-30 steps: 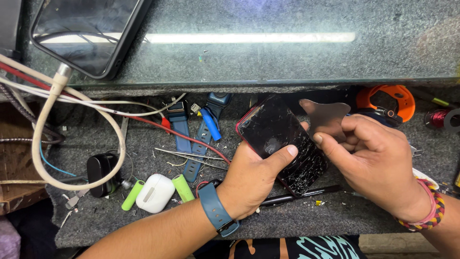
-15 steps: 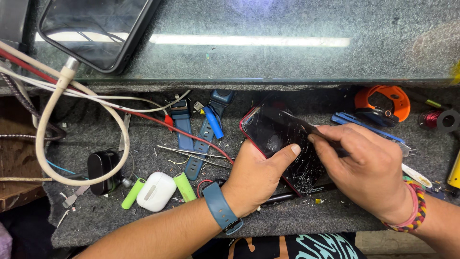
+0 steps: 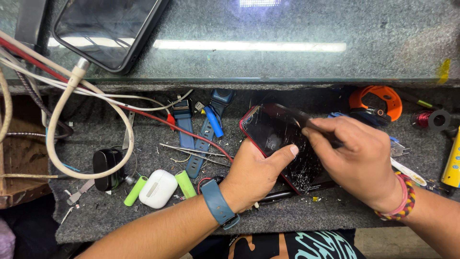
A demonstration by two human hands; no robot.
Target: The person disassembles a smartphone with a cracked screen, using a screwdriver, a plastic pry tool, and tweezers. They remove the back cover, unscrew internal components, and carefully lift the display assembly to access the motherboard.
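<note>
A cracked phone (image 3: 282, 144) with a red rim lay tilted on the grey felt counter (image 3: 311, 216), its shattered glass face up, as a person worked on it with both hands. The left hand (image 3: 251, 175), a blue watch (image 3: 218, 206) on its wrist, had its grip closed on the phone's lower-left edge, thumb pressed flat on the glass and the palm beneath the rim, so the phone sat up and to the right of that hand. The right hand (image 3: 357, 160), wearing a beaded bracelet (image 3: 402, 199), covered the phone's right side, its grip closed on a thin dark tool (image 3: 306, 120) whose blade lay across the upper glass. Left of the phone lay two blue watch straps (image 3: 184, 127), metal tweezers (image 3: 191, 151), a white earbud case (image 3: 158, 188) between two green cylinders (image 3: 135, 190), and a small black charger (image 3: 106, 165) inside a loop of white cable (image 3: 62, 120). An orange ring (image 3: 376, 98) sat to the phone's upper right, and a dark tablet (image 3: 108, 29) rested on the glass shelf (image 3: 287, 29) above it.
</note>
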